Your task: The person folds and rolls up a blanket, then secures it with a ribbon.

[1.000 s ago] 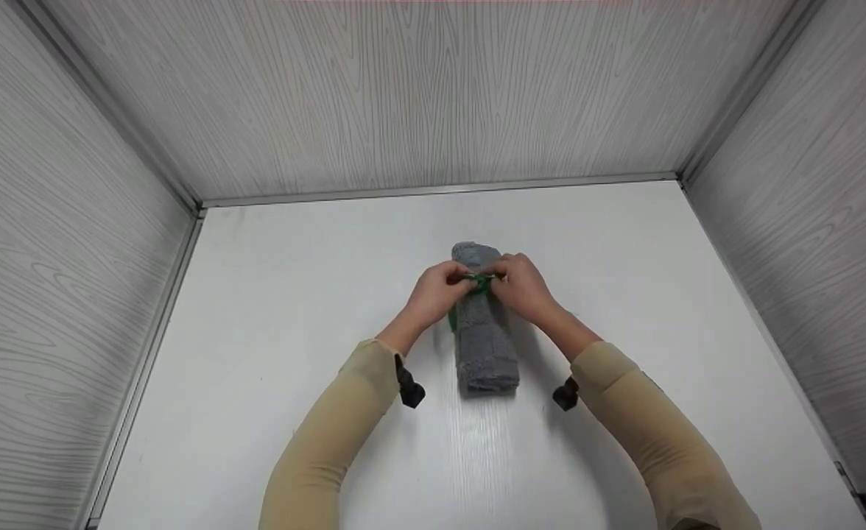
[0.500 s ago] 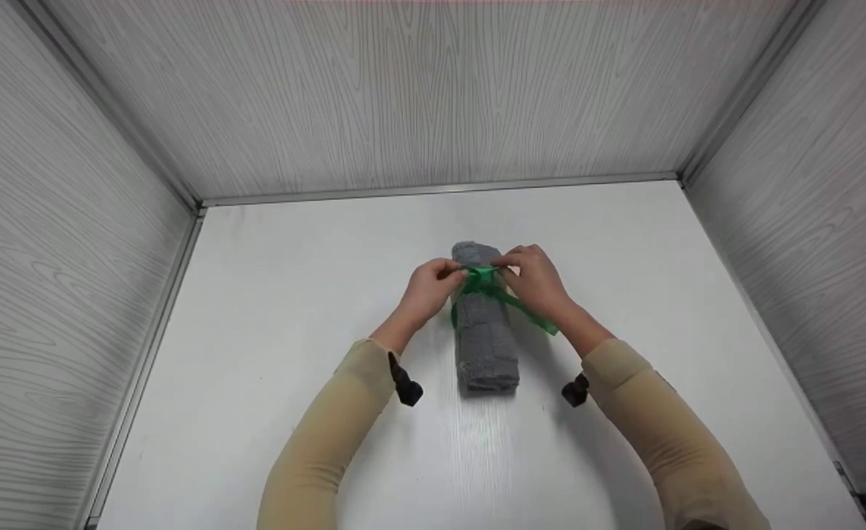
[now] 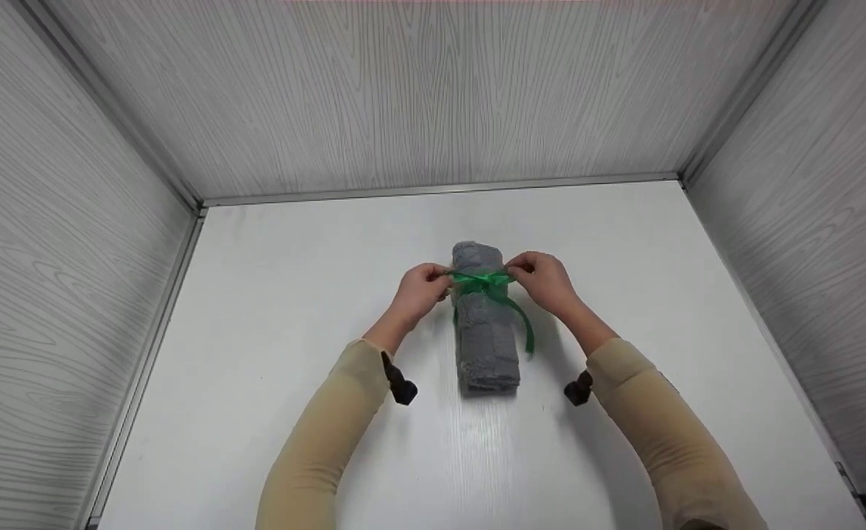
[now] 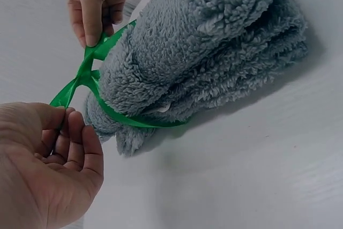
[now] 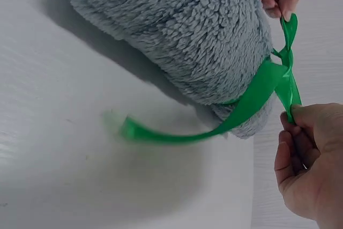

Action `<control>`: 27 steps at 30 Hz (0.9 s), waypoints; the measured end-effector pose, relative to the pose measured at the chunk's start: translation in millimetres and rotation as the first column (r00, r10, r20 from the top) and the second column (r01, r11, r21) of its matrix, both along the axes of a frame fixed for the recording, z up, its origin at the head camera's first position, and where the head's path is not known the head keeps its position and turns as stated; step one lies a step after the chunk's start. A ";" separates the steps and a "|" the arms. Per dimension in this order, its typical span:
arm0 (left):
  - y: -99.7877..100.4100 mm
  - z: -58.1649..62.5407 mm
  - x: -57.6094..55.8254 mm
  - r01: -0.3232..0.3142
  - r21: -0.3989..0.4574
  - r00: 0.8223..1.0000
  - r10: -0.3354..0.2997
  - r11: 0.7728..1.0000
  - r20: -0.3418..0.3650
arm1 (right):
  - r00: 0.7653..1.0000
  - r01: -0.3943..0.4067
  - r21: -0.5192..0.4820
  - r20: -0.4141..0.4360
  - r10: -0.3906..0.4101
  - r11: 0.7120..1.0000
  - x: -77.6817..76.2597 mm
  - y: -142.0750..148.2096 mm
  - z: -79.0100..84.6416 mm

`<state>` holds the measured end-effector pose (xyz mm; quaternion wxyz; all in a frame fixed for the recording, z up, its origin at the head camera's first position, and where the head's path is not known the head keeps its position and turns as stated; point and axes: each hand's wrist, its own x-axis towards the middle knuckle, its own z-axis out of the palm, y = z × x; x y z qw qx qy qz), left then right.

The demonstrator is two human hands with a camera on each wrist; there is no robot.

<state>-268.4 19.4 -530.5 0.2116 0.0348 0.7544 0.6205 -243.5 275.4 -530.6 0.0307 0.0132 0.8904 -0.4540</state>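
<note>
A rolled grey fleecy towel (image 3: 486,331) lies lengthwise on the white table, a green ribbon (image 3: 483,282) knotted in a bow across its upper part. My left hand (image 3: 418,292) pinches the bow's left loop between thumb and forefinger. On the other side my right hand (image 3: 543,280) pinches the right loop the same way. In the right wrist view the loops are drawn apart from the knot, and a loose ribbon tail (image 5: 182,137) hangs over the towel's right side. The left wrist view shows the ribbon wrapping down round the towel's side (image 4: 126,119).
The white table (image 3: 293,294) is bounded by grey wood-grain panels at the back (image 3: 433,96) and on both sides. Black wrist mounts (image 3: 403,389) stick out from both tan sleeves (image 3: 337,419).
My hands have drawn apart, left and right, stretching the green ribbon into a wider bow. A ribbon tail has come into sight and dropped down on the right. The towel stays in place.
</note>
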 end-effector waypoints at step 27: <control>-4.9 -0.7 -4.2 -0.163 0.240 0.965 0.105 0.957 0.239 | 0.966 0.221 -0.503 0.232 -0.116 0.835 -1.1 2.0 -14.8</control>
